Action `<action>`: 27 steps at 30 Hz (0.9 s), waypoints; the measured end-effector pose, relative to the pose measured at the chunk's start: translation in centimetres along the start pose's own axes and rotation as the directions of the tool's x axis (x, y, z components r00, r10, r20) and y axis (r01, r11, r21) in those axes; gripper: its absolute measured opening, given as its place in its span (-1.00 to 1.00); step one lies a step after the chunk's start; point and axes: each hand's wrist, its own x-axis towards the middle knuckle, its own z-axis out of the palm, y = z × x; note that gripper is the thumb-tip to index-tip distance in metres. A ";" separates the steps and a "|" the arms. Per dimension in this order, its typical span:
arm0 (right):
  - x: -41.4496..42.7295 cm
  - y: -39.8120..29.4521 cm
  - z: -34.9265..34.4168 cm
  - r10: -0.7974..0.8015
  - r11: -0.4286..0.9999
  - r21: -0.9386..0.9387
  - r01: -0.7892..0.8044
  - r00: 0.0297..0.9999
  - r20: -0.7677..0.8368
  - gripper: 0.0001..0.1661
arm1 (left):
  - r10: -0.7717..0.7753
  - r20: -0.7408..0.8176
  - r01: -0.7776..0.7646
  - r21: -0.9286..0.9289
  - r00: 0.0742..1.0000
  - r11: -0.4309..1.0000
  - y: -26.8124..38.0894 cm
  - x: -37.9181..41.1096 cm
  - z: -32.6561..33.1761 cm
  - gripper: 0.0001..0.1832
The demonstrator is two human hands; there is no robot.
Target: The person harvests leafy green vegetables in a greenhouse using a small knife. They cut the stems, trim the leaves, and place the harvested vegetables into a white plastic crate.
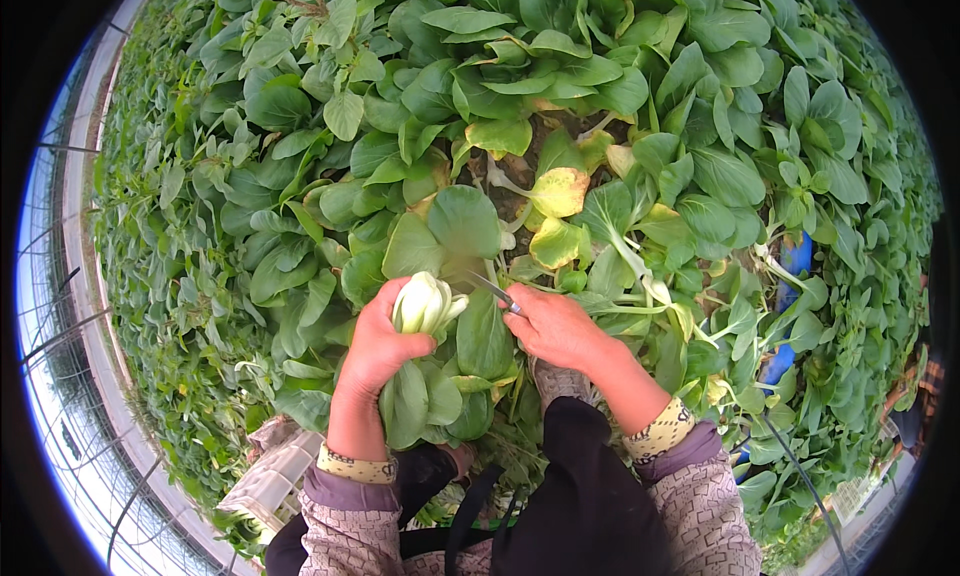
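My left hand (381, 343) grips a head of bok choy (424, 306), its pale base turned up and away from me. The green leaves (420, 403) of that head hang down below the palm, towards my lap. In my right hand (551, 325) is a small knife (491, 287), its thin blade pointing up and left, a short way right of the bok choy base. The blade's tip is blurred, and the fingers cover the handle. Just beyond the hands are loose green leaves (463, 223) and yellowed leaves (559, 192) near bare soil.
Dense bok choy plants (540, 66) grow ahead and on both sides. A white plastic crate (274, 475) stands low at the left. Something blue (787, 291) lies among plants at the right. A shoe (561, 381) is planted below my right hand. Greenhouse framing (56, 276) borders the left.
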 end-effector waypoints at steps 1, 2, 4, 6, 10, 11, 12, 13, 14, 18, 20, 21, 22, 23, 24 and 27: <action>1.0 0.1 0.2 0.020 0.999 -0.045 -0.021 1.000 -0.011 -0.75 | -0.004 0.040 0.004 0.003 0.999 1.000 0.5 -0.3 0.2 -0.29; 1.9 0.4 0.4 0.040 0.995 -0.089 -0.042 0.999 -0.024 -0.75 | -0.008 0.081 0.008 0.006 0.997 1.000 1.0 -0.5 0.5 -0.29; 3.5 1.1 0.8 0.033 0.992 -0.122 -0.041 0.997 -0.066 -0.73 | -0.047 0.135 0.048 -0.006 0.990 0.999 1.9 -0.8 1.2 -0.24; 4.4 1.6 1.1 0.081 0.991 -0.102 -0.090 0.993 -0.090 -0.76 | -0.037 0.187 0.021 0.084 0.982 0.996 1.7 -0.2 1.7 -0.27; 5.0 2.3 0.5 0.143 0.988 0.063 -0.138 0.987 -0.075 -0.76 | 0.013 0.080 -0.039 0.336 0.997 0.941 2.5 1.3 2.6 -0.29; 4.9 2.4 0.4 0.150 0.982 0.128 -0.141 0.987 -0.058 -0.75 | 0.054 0.041 -0.066 0.375 0.998 0.925 2.2 1.7 2.4 -0.28; 4.9 2.7 0.4 0.170 0.978 0.135 -0.159 0.983 -0.070 -0.75 | 0.097 0.001 -0.089 0.414 0.995 0.906 1.7 2.0 2.0 -0.27; 4.8 2.9 0.6 0.190 0.974 0.143 -0.177 0.979 -0.081 -0.75 | 0.140 -0.036 -0.109 0.454 0.989 0.884 1.1 2.4 1.6 -0.27; 4.8 3.1 0.8 0.209 0.969 0.151 -0.194 0.974 -0.091 -0.74 | 0.129 -0.070 -0.072 0.533 0.989 0.843 0.6 2.6 1.0 -0.17; 5.4 2.4 0.7 0.263 0.958 0.138 -0.250 0.961 -0.087 -0.70 | 0.077 -0.209 0.072 0.624 0.975 0.778 0.0 3.1 0.7 -0.08; 5.6 2.4 1.2 0.265 0.961 0.105 -0.257 0.962 -0.067 -0.69 | 0.084 -0.221 0.096 0.693 0.972 0.714 -0.4 3.1 1.0 -0.10; 5.6 2.4 1.2 0.239 0.969 0.071 -0.235 0.970 -0.049 -0.69 | 0.090 -0.225 0.104 0.725 0.970 0.681 -0.5 3.1 1.2 -0.11; 5.5 2.4 1.3 0.213 0.977 0.036 -0.212 0.977 -0.030 -0.68 | 0.090 -0.224 0.106 0.730 0.970 0.675 -0.5 3.0 1.5 -0.11; 5.5 2.4 1.4 0.188 0.982 0.002 -0.188 0.982 -0.010 -0.68 | 0.090 -0.223 0.107 0.736 0.971 0.669 -0.7 2.7 1.7 -0.11; 5.6 2.1 1.4 0.207 0.978 -0.011 -0.207 0.978 -0.003 -0.68 | 0.089 -0.225 0.112 0.742 0.970 0.661 -0.9 2.3 1.7 -0.11; 6.5 1.7 1.7 0.241 0.970 -0.049 -0.239 0.970 0.033 -0.67 | 0.094 -0.238 0.085 0.646 0.967 0.759 -2.3 1.7 1.2 -0.15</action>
